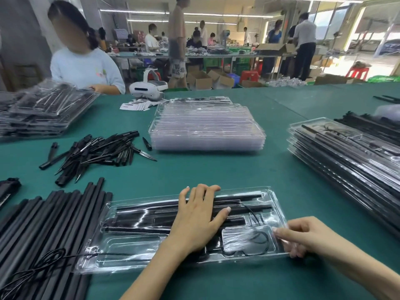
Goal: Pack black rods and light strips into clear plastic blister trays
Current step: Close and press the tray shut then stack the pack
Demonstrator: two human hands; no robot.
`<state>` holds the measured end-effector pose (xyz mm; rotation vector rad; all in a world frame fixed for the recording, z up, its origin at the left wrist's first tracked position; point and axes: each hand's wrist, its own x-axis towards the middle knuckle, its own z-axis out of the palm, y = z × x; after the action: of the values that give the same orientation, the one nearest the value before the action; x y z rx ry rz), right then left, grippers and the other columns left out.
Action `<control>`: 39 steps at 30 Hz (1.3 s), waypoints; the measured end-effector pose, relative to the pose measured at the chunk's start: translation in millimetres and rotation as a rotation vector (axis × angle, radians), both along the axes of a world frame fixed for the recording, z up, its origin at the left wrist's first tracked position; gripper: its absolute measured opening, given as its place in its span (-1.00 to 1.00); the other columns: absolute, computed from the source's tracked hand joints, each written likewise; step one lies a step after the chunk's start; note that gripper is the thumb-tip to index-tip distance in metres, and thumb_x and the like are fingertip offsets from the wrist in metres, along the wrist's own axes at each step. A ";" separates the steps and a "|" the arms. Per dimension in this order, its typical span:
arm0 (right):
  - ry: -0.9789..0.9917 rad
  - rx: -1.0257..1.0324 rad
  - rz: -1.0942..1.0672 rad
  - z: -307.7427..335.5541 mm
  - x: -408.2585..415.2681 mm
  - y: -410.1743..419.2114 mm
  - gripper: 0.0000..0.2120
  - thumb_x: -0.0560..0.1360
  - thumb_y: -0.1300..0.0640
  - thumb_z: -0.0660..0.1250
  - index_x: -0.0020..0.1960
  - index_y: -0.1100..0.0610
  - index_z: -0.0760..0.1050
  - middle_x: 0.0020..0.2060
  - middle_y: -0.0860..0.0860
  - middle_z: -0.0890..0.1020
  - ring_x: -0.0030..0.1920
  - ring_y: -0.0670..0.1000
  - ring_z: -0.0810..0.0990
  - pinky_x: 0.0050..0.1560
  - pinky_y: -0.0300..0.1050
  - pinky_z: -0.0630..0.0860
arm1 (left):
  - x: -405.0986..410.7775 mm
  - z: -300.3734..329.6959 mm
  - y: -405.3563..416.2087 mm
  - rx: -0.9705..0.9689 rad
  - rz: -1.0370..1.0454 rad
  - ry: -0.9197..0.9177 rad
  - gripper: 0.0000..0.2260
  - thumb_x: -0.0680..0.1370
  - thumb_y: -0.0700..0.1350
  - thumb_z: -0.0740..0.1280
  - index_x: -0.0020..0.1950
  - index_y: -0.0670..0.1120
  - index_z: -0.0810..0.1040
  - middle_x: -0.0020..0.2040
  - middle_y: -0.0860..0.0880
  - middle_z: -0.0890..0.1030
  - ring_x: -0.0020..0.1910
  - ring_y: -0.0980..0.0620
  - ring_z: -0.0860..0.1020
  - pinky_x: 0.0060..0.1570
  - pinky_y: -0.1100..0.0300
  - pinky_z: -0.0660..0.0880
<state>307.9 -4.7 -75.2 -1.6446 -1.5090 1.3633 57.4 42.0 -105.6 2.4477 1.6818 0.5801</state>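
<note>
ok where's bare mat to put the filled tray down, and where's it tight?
Widest bare mat lies between the tray being packed, the empty tray stack and the filled stack at right. Another strip runs along the near edge under the right hand. Tight on the left: long rods and the spike pile crowd the left hand side.

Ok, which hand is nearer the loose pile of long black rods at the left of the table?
Left. The left hand presses flat on the blister tray, which lies beside the rod pile. The right hand grips the tray's far right edge.
</note>
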 end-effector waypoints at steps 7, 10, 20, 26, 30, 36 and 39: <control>0.103 -0.043 0.011 -0.3 -2.6 1.0 -0.73 0.26 0.00 0.46 -0.33 0.23 0.60 -0.41 0.11 0.60 -0.43 -0.05 0.51 -0.41 -0.33 0.43 | -1.1 0.8 0.9 -0.012 -0.002 -0.008 -0.54 0.58 0.26 -0.03 0.42 0.11 0.17 0.24 0.13 0.26 0.32 0.15 0.20 0.45 0.04 -0.10; 0.162 -0.028 -0.040 -1.9 -5.1 -0.4 -0.82 0.32 0.13 0.46 -0.33 0.25 0.60 -0.39 0.14 0.60 -0.39 -0.02 0.55 -0.37 -0.29 0.49 | -0.5 1.6 1.5 -0.004 0.004 -0.003 -0.55 0.59 0.25 -0.01 0.42 0.11 0.17 0.25 0.13 0.26 0.32 0.15 0.20 0.45 0.06 -0.09; 0.248 0.023 -0.164 -8.3 -13.2 -1.5 -0.89 0.41 0.32 0.40 -0.22 0.36 0.51 -0.41 0.17 0.52 -0.44 -0.04 0.46 -0.44 -0.32 0.37 | -1.0 5.3 2.5 0.002 0.004 -0.026 -0.56 0.58 0.25 0.01 0.42 0.11 0.18 0.23 0.14 0.26 0.30 0.16 0.21 0.43 0.09 -0.08; 0.186 -0.029 -0.058 -2.8 -6.0 -1.1 -0.78 0.33 0.11 0.47 -0.26 0.29 0.62 -0.38 0.14 0.54 -0.41 -0.06 0.45 -0.43 -0.35 0.35 | -2.8 3.9 3.8 -0.038 0.002 -0.019 -0.56 0.59 0.24 0.02 0.42 0.11 0.18 0.26 0.14 0.26 0.32 0.16 0.21 0.43 0.10 -0.09; 0.074 -0.069 0.020 1.8 -0.5 0.1 -0.71 0.30 -0.05 0.50 -0.35 0.17 0.55 -0.39 0.11 0.48 -0.41 -0.03 0.31 -0.39 -0.32 0.24 | -2.1 2.9 3.6 -0.042 -0.012 -0.022 -0.56 0.59 0.24 0.02 0.42 0.11 0.19 0.24 0.14 0.26 0.31 0.16 0.22 0.43 0.10 -0.08; 0.015 -0.048 0.073 2.4 -2.8 3.4 -0.67 0.30 -0.11 0.43 -0.37 0.16 0.54 -0.48 0.01 0.53 -0.48 -0.11 0.36 -0.43 -0.37 0.27 | -2.8 4.0 4.0 -0.038 -0.010 -0.036 -0.55 0.58 0.25 0.01 0.42 0.11 0.18 0.22 0.15 0.25 0.30 0.17 0.21 0.43 0.10 -0.11; 0.076 -0.002 0.057 -0.4 -2.7 0.8 -0.73 0.39 0.01 0.42 -0.35 0.17 0.49 -0.42 0.05 0.49 -0.39 -0.05 0.38 -0.35 -0.32 0.29 | -1.3 4.1 4.4 -0.035 -0.013 -0.038 -0.54 0.57 0.26 -0.01 0.42 0.11 0.18 0.21 0.15 0.24 0.29 0.18 0.20 0.42 0.10 -0.11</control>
<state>305.2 -3.9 -75.6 -1.5435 -1.5217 1.4418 56.1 46.5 -101.5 2.4059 1.6468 0.5869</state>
